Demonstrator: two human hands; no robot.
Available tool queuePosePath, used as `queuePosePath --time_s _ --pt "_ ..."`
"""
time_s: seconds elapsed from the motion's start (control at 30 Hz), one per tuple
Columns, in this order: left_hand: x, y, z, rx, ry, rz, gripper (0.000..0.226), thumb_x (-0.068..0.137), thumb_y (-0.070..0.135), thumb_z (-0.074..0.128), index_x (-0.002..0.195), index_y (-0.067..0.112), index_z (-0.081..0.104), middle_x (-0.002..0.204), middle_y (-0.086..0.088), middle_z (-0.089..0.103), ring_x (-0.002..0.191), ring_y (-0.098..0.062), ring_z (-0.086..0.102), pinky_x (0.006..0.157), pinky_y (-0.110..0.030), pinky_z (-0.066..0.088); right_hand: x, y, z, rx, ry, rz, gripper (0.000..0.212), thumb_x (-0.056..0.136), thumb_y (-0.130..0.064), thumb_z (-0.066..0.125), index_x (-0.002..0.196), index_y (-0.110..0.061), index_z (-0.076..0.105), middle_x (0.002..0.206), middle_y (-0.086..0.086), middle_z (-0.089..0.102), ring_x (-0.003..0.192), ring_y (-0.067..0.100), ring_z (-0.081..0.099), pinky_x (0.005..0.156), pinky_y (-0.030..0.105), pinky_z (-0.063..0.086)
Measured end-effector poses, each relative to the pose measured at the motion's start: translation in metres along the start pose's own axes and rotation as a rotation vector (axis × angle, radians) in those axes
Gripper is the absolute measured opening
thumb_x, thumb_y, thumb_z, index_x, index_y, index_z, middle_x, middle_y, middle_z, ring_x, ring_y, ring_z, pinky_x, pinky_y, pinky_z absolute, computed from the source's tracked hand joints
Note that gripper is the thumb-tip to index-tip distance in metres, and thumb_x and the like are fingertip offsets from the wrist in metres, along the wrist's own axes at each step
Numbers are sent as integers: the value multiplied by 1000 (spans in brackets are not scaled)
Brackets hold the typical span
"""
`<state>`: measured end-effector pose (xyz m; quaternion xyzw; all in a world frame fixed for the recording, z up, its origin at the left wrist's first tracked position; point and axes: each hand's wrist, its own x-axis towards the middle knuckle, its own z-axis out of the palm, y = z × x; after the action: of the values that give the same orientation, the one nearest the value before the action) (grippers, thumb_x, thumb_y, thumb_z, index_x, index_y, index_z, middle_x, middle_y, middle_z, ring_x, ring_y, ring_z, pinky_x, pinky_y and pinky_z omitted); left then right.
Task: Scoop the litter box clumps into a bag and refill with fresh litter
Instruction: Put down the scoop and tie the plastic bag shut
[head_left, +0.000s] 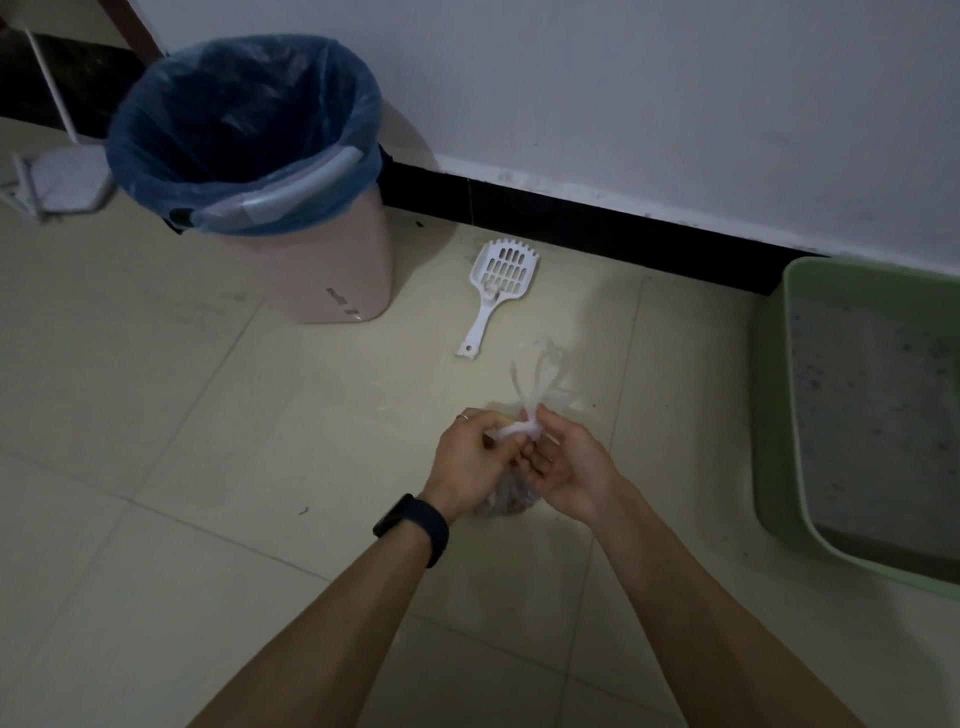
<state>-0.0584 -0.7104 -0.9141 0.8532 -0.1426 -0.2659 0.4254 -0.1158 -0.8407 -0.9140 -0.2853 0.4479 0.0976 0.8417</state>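
Observation:
A small clear plastic bag (535, 384) with dark clumps in its bottom sits on the floor tiles in the middle of the view. My left hand (467, 462) and my right hand (563, 470) both pinch its twisted neck, with the loose ends sticking up above my fingers. A white slotted litter scoop (498, 283) lies on the floor beyond the bag, near the black skirting. The green litter box (779, 415) stands at the right edge, with grey litter inside.
A pink waste bin (322, 270) lined with a blue bag stands at the back left. A white stand base (57, 182) sits left of it. The white wall with black skirting (597, 228) runs behind everything.

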Motion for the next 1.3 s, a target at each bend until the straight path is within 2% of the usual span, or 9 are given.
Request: queuePosePath --time_s 0.23,0.37,0.53,0.67,0.77,0.87,1.03,1.13,1.3 --pt "8 -2 -31 -291 -186 -201 14 84 22 79 89 9 79 67 11 69 59 4 58 57 -9 43 -3 -3 -18 -152 -213 10 31 87 -29 71 106 -5 70 89 10 68 74 17 64 79 29 58" --pt "11 -1 -36 -307 -214 -259 8 89 17 72 88 11 78 73 3 70 67 -9 62 57 -13 47 -5 -2 -20 -399 -267 -172 24 80 -21 74 96 -3 76 95 21 67 79 21 67 77 28 56" --pt "16 -5 -43 -289 -315 -296 17 81 29 78 93 16 79 95 -6 76 84 -19 66 80 -31 53 -4 -1 -19 -775 -103 -560 21 72 -21 87 88 -11 76 84 13 74 74 23 71 72 37 58" --pt "15 -8 -43 -272 -354 -271 20 82 32 80 93 15 77 89 3 73 80 -10 62 73 -26 48 -3 -4 -16 -1351 95 -739 17 80 -49 75 76 -34 68 75 -14 68 74 1 66 69 18 47" --pt "12 -7 -41 -288 -349 -239 16 87 22 75 96 9 71 81 4 67 61 3 57 57 -12 43 3 3 -15 -1583 153 -908 17 89 -42 64 82 -27 58 81 -8 61 79 16 61 66 25 36" --pt "10 -3 -40 -300 -338 -209 12 90 23 72 95 13 69 78 4 62 54 3 52 52 -11 39 9 11 -17 -1580 148 -946 28 79 -28 73 97 -14 57 93 4 59 79 23 56 67 32 42" --pt "12 -1 -47 -331 -326 -285 17 95 36 61 104 26 70 95 4 72 82 -14 62 74 -26 45 8 9 -21 -1383 206 -1170 17 84 -32 62 84 -17 55 80 -2 56 67 12 49 59 20 39" --pt "13 -4 -45 -248 -346 -264 19 94 28 62 108 29 75 97 5 71 80 -13 58 74 -26 43 2 10 -18 -1205 182 -1027 18 87 -19 72 77 -16 57 71 -3 61 63 7 55 58 16 41" --pt "10 -4 -45 -292 -415 -329 22 91 39 66 108 28 76 98 7 72 81 -12 60 79 -29 43 -8 11 -12 -1078 186 -882 6 84 -26 74 81 -22 71 79 -13 70 74 -5 63 67 5 41"
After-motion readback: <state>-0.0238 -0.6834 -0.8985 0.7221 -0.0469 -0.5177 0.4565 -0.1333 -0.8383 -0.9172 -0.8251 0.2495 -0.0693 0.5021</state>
